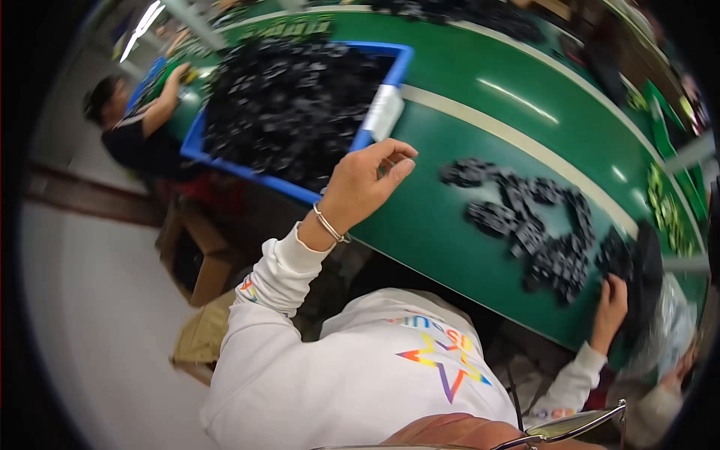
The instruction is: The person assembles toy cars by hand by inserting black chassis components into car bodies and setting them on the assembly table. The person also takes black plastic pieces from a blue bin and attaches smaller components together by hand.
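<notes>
In the head view, the loose black pieces [559, 262] lie on the green tabletop [435, 244] between my two hands, well to the right of my left hand [364, 184] and just to the left of my right hand [613, 304], which is clearly the nearer. They spread in a crooked loop whose long axis slants from far left to near right, its lower end pointing toward my right fingers.

My left hand hangs beside the corner of the blue crate [277, 185], fingers loosely curled, thumb parted from them, with nothing visible in between. My right fingers bend in at a small dark clump [615, 255] beside a smooth black bulk [649, 270]; I cannot tell whether they grip anything.

The pieces look like hard, dull black plastic, short and blocky, with ridges and gaps that catch grey light. More black parts [292, 105] heap up densely in the crate, whose walls look like rigid plastic. The tabletop is smooth and glossy, crossed by a flat cream strip [480, 120]. Crinkled clear plastic [670, 322] sags past my right hand.
</notes>
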The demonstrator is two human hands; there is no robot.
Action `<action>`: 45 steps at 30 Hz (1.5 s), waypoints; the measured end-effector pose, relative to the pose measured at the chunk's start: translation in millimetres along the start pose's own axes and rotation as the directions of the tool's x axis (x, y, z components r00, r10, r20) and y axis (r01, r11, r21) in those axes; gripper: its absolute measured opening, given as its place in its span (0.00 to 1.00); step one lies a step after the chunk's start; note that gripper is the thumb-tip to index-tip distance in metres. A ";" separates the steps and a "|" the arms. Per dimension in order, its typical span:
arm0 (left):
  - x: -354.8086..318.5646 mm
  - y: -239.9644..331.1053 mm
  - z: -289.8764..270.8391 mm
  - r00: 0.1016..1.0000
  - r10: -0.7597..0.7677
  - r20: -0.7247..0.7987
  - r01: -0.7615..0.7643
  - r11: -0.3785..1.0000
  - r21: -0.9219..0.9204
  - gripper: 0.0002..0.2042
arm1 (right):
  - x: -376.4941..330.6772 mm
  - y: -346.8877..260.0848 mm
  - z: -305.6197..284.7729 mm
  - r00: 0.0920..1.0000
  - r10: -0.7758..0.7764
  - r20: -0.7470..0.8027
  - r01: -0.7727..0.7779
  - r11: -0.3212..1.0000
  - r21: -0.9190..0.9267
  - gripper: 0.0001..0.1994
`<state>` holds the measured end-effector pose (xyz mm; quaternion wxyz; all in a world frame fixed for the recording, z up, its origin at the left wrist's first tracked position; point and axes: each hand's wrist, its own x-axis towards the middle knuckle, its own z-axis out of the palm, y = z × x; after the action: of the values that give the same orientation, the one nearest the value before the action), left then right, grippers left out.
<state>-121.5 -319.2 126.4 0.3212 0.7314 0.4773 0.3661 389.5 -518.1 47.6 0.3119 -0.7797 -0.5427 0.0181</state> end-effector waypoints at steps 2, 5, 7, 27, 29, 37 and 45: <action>-18.5 -11.1 -43.7 0.989 -0.082 -0.124 0.098 0.987 0.124 0.11 | 15.0 -3.3 5.1 0.995 0.068 0.070 -0.080 0.981 0.178 0.14; -24.1 -43.1 -98.4 0.962 -0.036 -0.269 0.143 0.910 0.389 0.14 | 42.4 -26.3 10.5 0.987 0.069 0.143 -0.122 0.907 0.404 0.16; -20.4 -50.1 -108.4 0.972 -0.081 -0.219 0.175 0.874 0.454 0.18 | 51.1 -50.2 22.5 0.988 0.063 0.143 -0.124 0.872 0.474 0.16; -15.4 -16.0 -27.3 0.937 -0.342 -0.077 0.048 0.345 -0.938 0.13 | 47.9 -222.2 71.7 0.875 -0.075 0.477 -0.437 0.301 0.848 0.13; -14.8 -17.7 10.1 0.900 -0.435 0.006 0.140 0.278 -0.950 0.14 | 45.5 -249.5 78.5 0.834 -0.151 0.530 -0.493 0.226 0.840 0.11; -16.3 -13.7 87.2 0.914 -0.391 0.107 0.280 0.419 -0.864 0.18 | 29.9 -279.2 116.0 0.739 -0.121 0.662 -0.654 0.103 0.749 0.08; -20.9 -4.7 104.1 0.939 -0.339 0.056 0.241 0.533 -0.811 0.14 | 33.3 -270.2 115.4 0.774 0.025 0.632 -0.609 0.299 0.734 0.11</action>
<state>-41.8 -349.6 63.1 0.6475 0.3946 0.3895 0.5228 135.3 -377.2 101.8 0.5228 -0.5293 -0.3231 0.5849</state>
